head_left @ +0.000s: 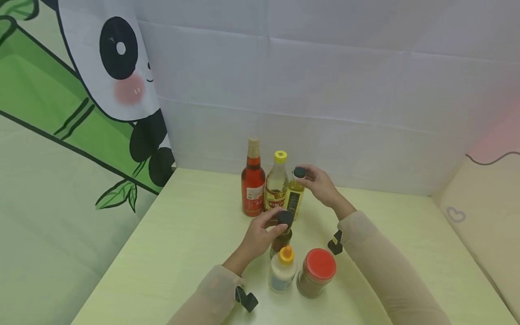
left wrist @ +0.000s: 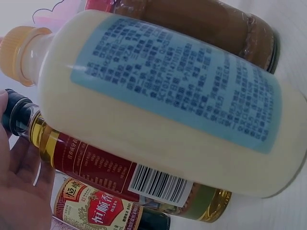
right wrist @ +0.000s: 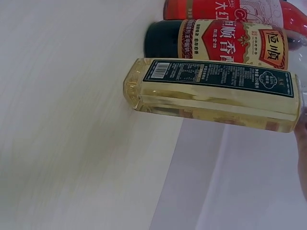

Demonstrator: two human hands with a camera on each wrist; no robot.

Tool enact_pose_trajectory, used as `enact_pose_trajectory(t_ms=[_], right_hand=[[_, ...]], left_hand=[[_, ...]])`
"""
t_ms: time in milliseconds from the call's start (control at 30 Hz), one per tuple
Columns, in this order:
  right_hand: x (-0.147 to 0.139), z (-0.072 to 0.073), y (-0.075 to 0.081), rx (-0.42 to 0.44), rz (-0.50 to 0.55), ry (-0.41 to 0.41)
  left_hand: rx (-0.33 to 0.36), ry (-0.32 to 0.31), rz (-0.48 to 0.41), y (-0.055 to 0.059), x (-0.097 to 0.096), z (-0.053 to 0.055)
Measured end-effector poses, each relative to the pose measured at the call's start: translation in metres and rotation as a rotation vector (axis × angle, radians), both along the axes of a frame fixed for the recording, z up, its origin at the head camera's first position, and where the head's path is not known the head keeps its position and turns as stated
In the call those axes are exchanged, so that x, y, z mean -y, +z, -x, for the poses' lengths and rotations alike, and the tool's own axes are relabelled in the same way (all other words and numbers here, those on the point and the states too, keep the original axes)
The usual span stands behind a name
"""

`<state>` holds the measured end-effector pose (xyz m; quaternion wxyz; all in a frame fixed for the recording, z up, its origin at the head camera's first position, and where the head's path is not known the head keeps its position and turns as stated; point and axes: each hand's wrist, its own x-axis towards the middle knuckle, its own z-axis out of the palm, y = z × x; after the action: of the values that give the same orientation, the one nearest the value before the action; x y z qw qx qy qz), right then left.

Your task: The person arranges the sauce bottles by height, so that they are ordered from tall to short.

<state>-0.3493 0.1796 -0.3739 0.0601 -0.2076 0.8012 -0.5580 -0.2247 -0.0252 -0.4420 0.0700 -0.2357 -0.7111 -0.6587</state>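
Observation:
My left hand [head_left: 256,237] pinches the black cap of a small oil bottle [head_left: 280,242] with a dark red label. In the left wrist view that bottle [left wrist: 96,165] lies partly behind a pale squeeze bottle [left wrist: 144,143]. Farther back, my right hand [head_left: 322,186] holds the dark green cap of a yellow oil bottle [head_left: 293,198] between thumb and fingers. The right wrist view shows this bottle's [right wrist: 216,98] green label, with only a sliver of the hand at the edge. Beside it stands a yellow-capped vinegar bottle [head_left: 277,180].
A bottle of red liquid [head_left: 253,187] stands left of the vinegar, near the white back wall [head_left: 345,90]. In front are the orange-tipped squeeze bottle and a red-lidded jar [head_left: 320,266] with brown contents. All stand on a pale yellow table [head_left: 195,216]; a panda-printed cloth [head_left: 101,113] hangs left.

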Motion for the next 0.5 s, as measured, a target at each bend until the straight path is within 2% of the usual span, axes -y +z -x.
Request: enact_pose_trajectory(t_ms=[267, 500], right_hand=[[0.0012, 0.0026, -0.0018, -0.005, 0.033, 0.054], [0.0030, -0.0006, 0.0010, -0.009, -0.008, 0.054]], left_hand=[[0.004, 0.003, -0.007, -0.0010, 0.0015, 0.0007], [-0.013, 0.010, -0.004, -0.0015, 0.0022, 0.0017]])
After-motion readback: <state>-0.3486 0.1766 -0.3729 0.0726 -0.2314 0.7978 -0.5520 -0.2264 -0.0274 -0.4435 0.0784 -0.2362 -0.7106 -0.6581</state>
